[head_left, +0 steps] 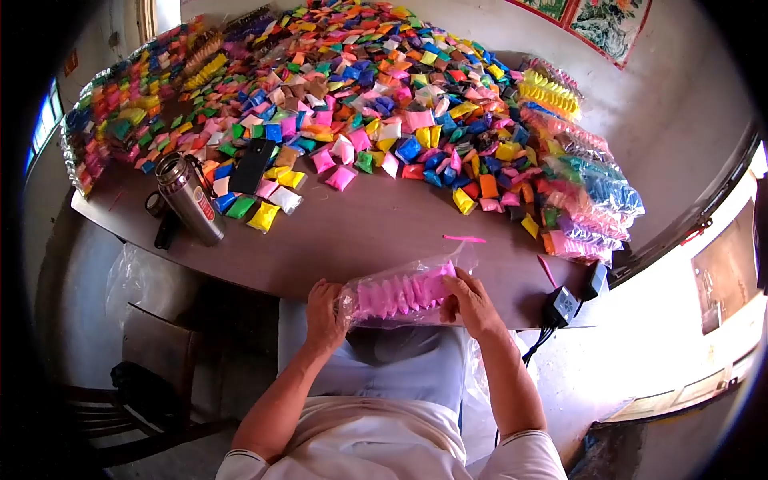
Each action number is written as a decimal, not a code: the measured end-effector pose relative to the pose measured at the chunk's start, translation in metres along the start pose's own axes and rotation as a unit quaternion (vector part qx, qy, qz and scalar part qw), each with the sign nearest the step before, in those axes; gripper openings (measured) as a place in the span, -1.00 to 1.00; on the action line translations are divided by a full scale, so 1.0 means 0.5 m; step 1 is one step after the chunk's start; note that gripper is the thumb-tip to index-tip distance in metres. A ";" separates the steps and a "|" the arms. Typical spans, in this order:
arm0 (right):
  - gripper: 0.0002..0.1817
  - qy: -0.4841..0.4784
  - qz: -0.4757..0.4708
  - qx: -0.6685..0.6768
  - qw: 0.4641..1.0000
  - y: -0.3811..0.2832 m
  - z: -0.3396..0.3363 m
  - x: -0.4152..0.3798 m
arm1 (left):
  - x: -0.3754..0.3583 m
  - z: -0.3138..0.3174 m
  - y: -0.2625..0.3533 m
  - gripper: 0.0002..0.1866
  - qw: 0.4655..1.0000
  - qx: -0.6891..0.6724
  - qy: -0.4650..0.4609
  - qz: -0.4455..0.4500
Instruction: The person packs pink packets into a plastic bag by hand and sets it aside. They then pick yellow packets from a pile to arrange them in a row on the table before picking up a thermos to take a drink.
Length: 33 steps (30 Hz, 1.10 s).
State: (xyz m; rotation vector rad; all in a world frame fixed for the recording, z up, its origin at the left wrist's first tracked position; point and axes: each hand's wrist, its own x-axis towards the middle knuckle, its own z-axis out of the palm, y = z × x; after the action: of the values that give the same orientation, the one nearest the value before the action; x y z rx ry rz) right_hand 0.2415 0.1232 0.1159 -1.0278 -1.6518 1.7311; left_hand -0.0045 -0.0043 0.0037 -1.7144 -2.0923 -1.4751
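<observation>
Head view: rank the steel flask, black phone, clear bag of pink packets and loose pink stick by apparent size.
1. clear bag of pink packets, though it lies nearest the camera
2. steel flask
3. black phone
4. pink stick

A clear plastic bag (398,292) packed with a row of small pink packets lies on its side at the near edge of the brown surface (360,232). The packets stand side by side like slices, filling the bag from end to end. The bag's loose open end points up and right, crumpled. It sits across the surface's edge, well apart from the metal flask (190,198).
</observation>
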 end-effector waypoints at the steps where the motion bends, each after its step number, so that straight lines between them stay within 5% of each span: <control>1: -0.61 -0.001 0.000 -0.001 1.000 0.000 0.000 0.000 | 0.002 -0.004 0.003 -0.64 1.000 0.000 0.001 -0.001; 9: -0.63 -0.042 -0.067 -0.169 0.982 -0.012 0.016 0.000 | 0.004 -0.008 0.012 -0.75 1.000 0.009 0.013 0.021; 19: -0.64 -0.002 -0.065 -0.210 0.975 -0.017 -0.022 0.003 | 0.005 -0.011 0.010 -0.75 0.999 -0.018 -0.026 -0.010; 21: -0.67 0.064 -0.139 -0.376 0.914 -0.009 -0.013 0.009 | 0.002 -0.003 0.003 -0.75 1.000 -0.017 -0.011 -0.019; 28: -0.69 0.209 -0.216 -0.517 0.802 0.016 0.082 0.001 | 0.009 -0.011 0.004 -0.76 1.000 -0.028 -0.013 -0.002; 33: -0.71 0.181 -0.210 -0.489 0.827 -0.019 0.072 -0.009 | 0.017 -0.024 0.024 -0.78 0.999 -0.029 -0.022 -0.002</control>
State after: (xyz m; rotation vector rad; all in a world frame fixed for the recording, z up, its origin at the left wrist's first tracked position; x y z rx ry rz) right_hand 0.2137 0.0997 0.1246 -1.1594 -2.2842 0.2860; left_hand -0.0040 -0.0075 0.0225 -1.7792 -2.0944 -1.5273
